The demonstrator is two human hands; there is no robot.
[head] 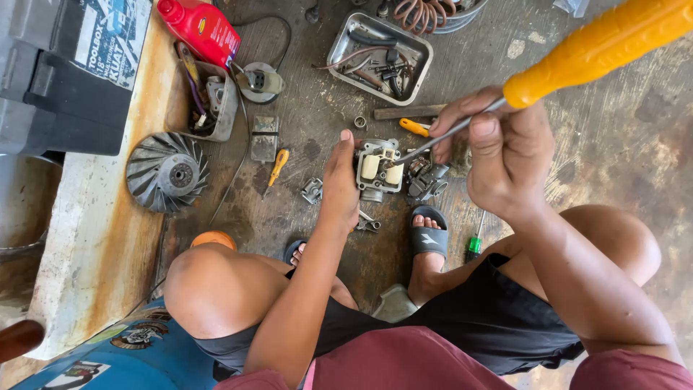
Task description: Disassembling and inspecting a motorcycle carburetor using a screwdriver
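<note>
My left hand (341, 186) grips a grey metal carburettor (378, 169) with cream-coloured floats, held above the concrete floor. My right hand (497, 148) holds a long screwdriver with a yellow-orange handle (603, 45); its metal shaft runs down-left and the tip rests on the carburettor's top. I am squatting, with both knees and my feet in black sandals (429, 232) under the hands.
A metal tray of small parts (339, 50), a red oil bottle (202, 27), a grey cooling fan wheel (167, 172), a small box of parts (211, 101), a small yellow screwdriver (277, 166), a green-handled screwdriver (474, 244) and a dark toolbox (65, 72) lie around.
</note>
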